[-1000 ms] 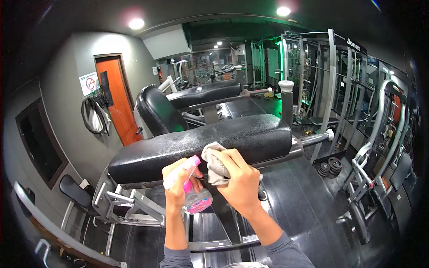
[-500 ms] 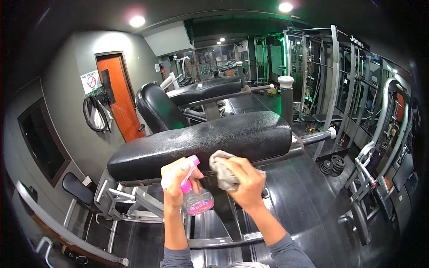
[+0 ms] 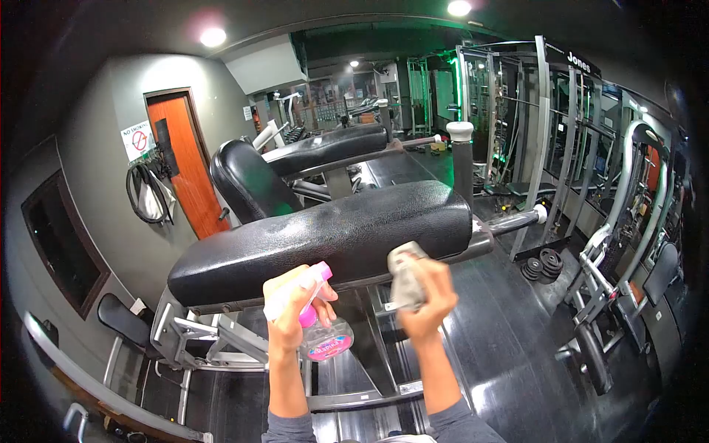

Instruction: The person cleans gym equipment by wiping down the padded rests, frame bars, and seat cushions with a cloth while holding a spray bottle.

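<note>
Plain dark-grey sleeves (image 3: 461, 424) — forearms (image 3: 441, 376) and hands (image 3: 431, 301) bare

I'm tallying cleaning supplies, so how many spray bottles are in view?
1: the spray bottle with the pink nozzle, in the left hand, on the near side of the long black pad. Others may be hidden in the cluttered background.

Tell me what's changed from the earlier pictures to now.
The right hand and its cloth have moved to the right, away from the bottle and toward the right end of the pad. The view has shifted slightly too. Nothing was taken hold of or let go. The left hand still holds the bottle, and the pad stays in place.
</note>
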Action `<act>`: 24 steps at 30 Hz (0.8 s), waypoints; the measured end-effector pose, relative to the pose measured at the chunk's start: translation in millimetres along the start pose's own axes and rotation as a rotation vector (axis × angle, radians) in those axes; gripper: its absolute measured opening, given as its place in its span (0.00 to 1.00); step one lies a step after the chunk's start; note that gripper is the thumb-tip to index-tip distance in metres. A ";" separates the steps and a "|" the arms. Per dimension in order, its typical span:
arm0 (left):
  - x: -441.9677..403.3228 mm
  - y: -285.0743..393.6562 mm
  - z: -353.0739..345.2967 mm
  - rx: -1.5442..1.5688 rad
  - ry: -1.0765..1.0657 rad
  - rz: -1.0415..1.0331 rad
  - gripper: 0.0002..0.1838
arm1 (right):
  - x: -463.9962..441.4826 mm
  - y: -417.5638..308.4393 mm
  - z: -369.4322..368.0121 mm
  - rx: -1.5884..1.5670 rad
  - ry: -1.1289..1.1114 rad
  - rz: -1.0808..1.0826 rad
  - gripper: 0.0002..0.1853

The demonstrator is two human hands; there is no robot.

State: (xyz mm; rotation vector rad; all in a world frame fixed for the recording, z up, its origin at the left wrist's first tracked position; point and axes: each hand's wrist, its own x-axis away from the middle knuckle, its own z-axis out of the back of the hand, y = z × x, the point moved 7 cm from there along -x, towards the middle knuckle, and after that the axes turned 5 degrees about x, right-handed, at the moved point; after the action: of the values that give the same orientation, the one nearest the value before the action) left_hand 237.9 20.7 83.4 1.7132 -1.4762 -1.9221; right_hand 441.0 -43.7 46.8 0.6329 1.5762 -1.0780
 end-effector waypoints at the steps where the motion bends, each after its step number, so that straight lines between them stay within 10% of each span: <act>1: 0.2 0.1 -1.6 -0.022 -0.004 0.011 0.19 | -8.6 9.4 12.0 0.015 0.067 -0.081 0.26; 9: -3.0 -3.2 -23.0 -0.059 -0.050 -0.008 0.17 | -43.2 -36.9 -19.1 -0.004 -0.299 0.016 0.30; 15: -9.1 -9.7 -35.1 -0.058 -0.030 0.048 0.16 | -70.3 29.7 39.9 0.163 0.029 -0.136 0.24; 24: -22.6 -16.6 -59.5 -0.179 -0.046 0.061 0.21 | -40.7 10.7 22.6 0.046 -0.171 0.013 0.28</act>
State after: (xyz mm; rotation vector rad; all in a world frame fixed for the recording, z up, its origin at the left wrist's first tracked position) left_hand 302.1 12.2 95.1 1.5396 -1.3107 -2.0061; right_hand 472.2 -53.5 81.6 0.5657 1.4023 -1.1316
